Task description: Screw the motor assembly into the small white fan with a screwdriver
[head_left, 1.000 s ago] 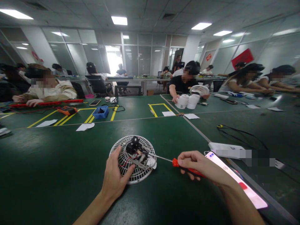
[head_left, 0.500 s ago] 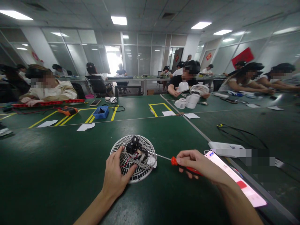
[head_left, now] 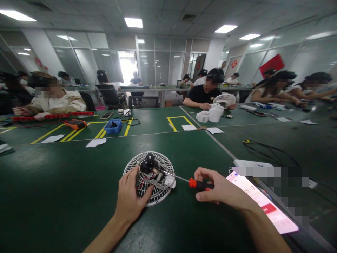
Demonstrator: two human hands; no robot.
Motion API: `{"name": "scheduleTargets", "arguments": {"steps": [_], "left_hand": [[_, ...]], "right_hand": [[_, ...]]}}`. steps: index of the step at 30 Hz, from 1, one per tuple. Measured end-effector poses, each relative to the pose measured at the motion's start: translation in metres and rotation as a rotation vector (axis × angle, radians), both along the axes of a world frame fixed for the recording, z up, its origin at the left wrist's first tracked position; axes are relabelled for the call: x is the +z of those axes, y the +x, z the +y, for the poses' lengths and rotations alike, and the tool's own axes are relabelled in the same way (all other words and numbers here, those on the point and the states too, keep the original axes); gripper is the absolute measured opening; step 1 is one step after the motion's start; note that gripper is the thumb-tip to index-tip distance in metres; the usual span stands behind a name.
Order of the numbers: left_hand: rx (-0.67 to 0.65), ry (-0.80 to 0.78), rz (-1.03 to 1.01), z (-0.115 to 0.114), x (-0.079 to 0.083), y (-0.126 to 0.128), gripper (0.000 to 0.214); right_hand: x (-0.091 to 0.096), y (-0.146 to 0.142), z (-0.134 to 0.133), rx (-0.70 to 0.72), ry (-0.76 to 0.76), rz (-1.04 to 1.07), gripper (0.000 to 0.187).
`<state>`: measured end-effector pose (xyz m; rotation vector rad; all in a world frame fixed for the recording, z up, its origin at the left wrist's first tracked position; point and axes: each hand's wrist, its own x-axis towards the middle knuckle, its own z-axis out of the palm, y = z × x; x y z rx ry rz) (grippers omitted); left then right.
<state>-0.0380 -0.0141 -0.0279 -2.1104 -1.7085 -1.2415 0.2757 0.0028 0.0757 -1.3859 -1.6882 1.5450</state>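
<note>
A round white fan grille lies on the green table, with a black motor, wires and a small white part on top of it. My left hand holds its left side, fingertips near the motor and thumb over the lower rim. In my right hand is a screwdriver with a red and black handle. Its metal shaft points left, and the tip reaches in among the parts beside the motor, where its exact contact is hidden. My right thumb stands off the handle, and the fingers are behind it.
A lit phone lies beside my right forearm, next to a white device. Farther off are a blue bin, an orange multimeter, paper slips and white fan parts. Co-workers sit across and to both sides.
My right thumb has come off the screwdriver handle and the grip has loosened, showing more of the handle. The screwdriver has shifted slightly left. My left hand and the grille stay put.
</note>
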Motion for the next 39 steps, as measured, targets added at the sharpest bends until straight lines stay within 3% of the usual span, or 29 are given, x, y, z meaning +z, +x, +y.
{"name": "scheduleTargets", "arguments": {"steps": [7,14,21,29,34,39], "left_hand": [[0.008,-0.018,0.003,-0.0006,-0.0025,0.0002,0.077],[-0.016,-0.012,0.007,-0.0004,-0.0002,0.0003,0.076],[-0.020,-0.025,-0.004,-0.0008,0.0003,0.0011,0.073],[-0.026,-0.041,0.007,-0.0013,0.0003,0.0013,0.071],[-0.024,-0.038,0.005,-0.0015,0.0010,0.0020,0.070],[-0.035,-0.012,0.009,-0.0006,0.0004,0.0019,0.071]], "right_hand": [[-0.0028,-0.0007,0.0018,-0.017,-0.084,0.031,0.043],[-0.0034,-0.0021,0.0025,0.013,-0.177,0.041,0.053],[0.0002,-0.0046,-0.0010,0.052,-0.074,-0.011,0.052],[-0.0076,0.0009,0.0043,0.071,-0.131,0.054,0.045],[-0.0083,-0.0008,0.0017,0.038,-0.186,0.062,0.055],[-0.0049,-0.0027,0.0005,0.053,-0.103,-0.030,0.055]]}}
